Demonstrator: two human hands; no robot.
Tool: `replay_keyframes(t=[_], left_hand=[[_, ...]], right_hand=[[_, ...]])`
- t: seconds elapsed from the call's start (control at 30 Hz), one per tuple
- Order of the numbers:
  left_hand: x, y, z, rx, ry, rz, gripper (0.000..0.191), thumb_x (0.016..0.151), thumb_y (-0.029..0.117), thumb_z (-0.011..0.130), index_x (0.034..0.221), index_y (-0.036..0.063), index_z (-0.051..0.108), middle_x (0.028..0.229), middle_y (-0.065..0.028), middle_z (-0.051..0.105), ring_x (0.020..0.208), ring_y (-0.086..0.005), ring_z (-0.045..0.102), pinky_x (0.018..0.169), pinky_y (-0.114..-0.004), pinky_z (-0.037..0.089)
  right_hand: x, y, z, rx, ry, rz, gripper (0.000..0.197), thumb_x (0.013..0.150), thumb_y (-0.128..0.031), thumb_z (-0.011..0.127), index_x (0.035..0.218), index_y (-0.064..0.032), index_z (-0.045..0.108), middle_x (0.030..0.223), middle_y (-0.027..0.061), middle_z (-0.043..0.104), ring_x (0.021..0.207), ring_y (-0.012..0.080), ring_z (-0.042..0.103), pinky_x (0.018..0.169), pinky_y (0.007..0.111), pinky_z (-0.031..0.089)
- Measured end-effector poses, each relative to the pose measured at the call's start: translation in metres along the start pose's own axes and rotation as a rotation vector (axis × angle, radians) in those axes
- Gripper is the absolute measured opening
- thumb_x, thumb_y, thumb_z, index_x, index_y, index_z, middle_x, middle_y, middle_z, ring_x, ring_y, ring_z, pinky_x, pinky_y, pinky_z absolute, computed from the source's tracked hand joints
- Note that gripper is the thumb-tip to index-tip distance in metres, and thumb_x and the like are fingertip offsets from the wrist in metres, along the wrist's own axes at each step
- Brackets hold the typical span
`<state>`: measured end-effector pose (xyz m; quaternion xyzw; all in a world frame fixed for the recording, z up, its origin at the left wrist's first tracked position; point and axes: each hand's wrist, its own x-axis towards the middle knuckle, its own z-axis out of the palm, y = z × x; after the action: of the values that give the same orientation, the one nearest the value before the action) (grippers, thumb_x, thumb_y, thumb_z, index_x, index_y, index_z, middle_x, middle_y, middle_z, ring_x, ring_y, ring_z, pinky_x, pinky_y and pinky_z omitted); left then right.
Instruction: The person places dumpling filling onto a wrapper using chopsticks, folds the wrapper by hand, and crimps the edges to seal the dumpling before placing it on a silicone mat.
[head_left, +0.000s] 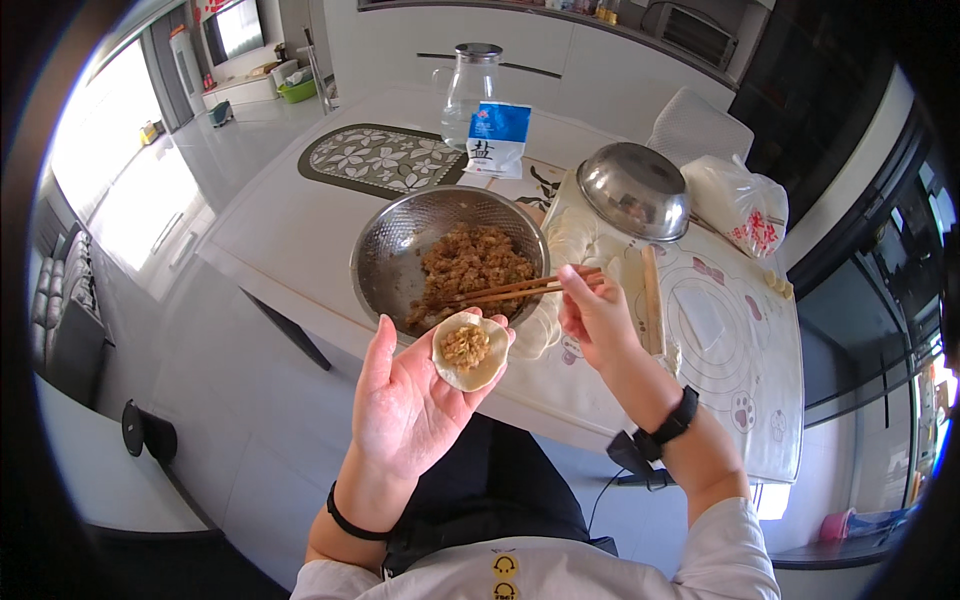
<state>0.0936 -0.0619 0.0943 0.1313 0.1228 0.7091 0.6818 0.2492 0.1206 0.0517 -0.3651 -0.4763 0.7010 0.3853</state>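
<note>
On the fingers of my left hand (420, 397), palm up, rests a round dumpling wrapper (445, 376) with a mound of minced filling (466, 347) at its centre. My right hand (598, 319) grips a pair of wooden chopsticks (525, 288). Their tips reach into the brown minced filling (476, 255) inside a steel mixing bowl (386, 247). That filling lies mostly on the bowl's right side. Flat dumpling wrappers (574, 240) overlap in a row right of the bowl, partly hidden behind my right hand.
A wooden rolling pin (651, 300) lies on a printed pastry mat (757, 405). Beyond it are an upturned metal bowl (634, 191) and a white plastic bag (735, 202). A salt packet (498, 140) stands before a glass jug (457, 94). Small dough pieces (778, 283) sit at the mat's right edge.
</note>
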Motion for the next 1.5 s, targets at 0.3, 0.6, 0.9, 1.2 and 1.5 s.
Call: replay_keyframes(t=[0.3, 0.6, 0.9, 1.2, 1.5], left_hand=[[0.024, -0.035, 0.017, -0.012, -0.068, -0.174, 0.072, 0.096, 0.056, 0.031, 0.132, -0.0054, 0.041, 0.134, -0.021, 0.047, 0.132, -0.0291, 0.038, 0.111, -0.039, 0.028], [0.038, -0.072, 0.015, -0.04, -0.097, -0.329, 0.064, 0.098, 0.052, 0.033, 0.128, -0.0028, 0.047, 0.131, -0.0179, 0.05, 0.123, -0.0245, 0.046, 0.108, -0.038, 0.03], [0.041, -0.085, 0.013, 0.07, -0.002, -0.343, 0.039, 0.1, 0.027, 0.041, 0.127, -0.0005, 0.049, 0.12, -0.0103, 0.057, 0.112, -0.0181, 0.055, 0.1, -0.034, 0.042], [0.033, -0.084, 0.018, 0.159, -0.011, -0.271, 0.036, 0.095, 0.016, 0.052, 0.126, -0.0014, 0.047, 0.115, -0.0089, 0.058, 0.107, -0.0162, 0.057, 0.097, -0.032, 0.045], [0.03, -0.092, 0.007, 0.702, -0.149, -0.012, 0.045, 0.089, 0.01, 0.064, 0.128, -0.0005, 0.044, 0.117, -0.0132, 0.059, 0.114, -0.027, 0.057, 0.094, -0.038, 0.049]], right_hand=[[-0.103, -0.022, -0.031, -0.896, -0.131, -1.189, 0.021, 0.08, -0.015, 0.072, 0.094, -0.0054, 0.06, 0.084, 0.0038, 0.055, 0.063, 0.0172, 0.053, 0.052, 0.027, 0.044], [-0.095, -0.015, -0.054, -1.121, -0.125, -1.528, 0.029, 0.058, -0.012, 0.068, 0.087, -0.0127, 0.064, 0.094, 0.0021, 0.053, 0.089, 0.0212, 0.053, 0.072, 0.035, 0.044], [-0.098, -0.018, -0.05, -1.032, -0.071, -1.329, 0.03, 0.059, -0.004, 0.073, 0.085, -0.011, 0.06, 0.096, 0.0052, 0.053, 0.089, 0.0255, 0.051, 0.074, 0.037, 0.042], [-0.107, -0.028, -0.039, -0.834, -0.114, -0.899, 0.024, 0.07, 0.0, 0.073, 0.085, -0.0076, 0.056, 0.104, 0.0118, 0.047, 0.094, 0.0263, 0.047, 0.076, 0.033, 0.043], [-0.109, -0.036, -0.035, -0.676, -0.201, -0.664, 0.039, 0.073, 0.002, 0.071, 0.109, -0.0022, 0.059, 0.112, 0.012, 0.047, 0.098, 0.022, 0.05, 0.084, 0.032, 0.046]])
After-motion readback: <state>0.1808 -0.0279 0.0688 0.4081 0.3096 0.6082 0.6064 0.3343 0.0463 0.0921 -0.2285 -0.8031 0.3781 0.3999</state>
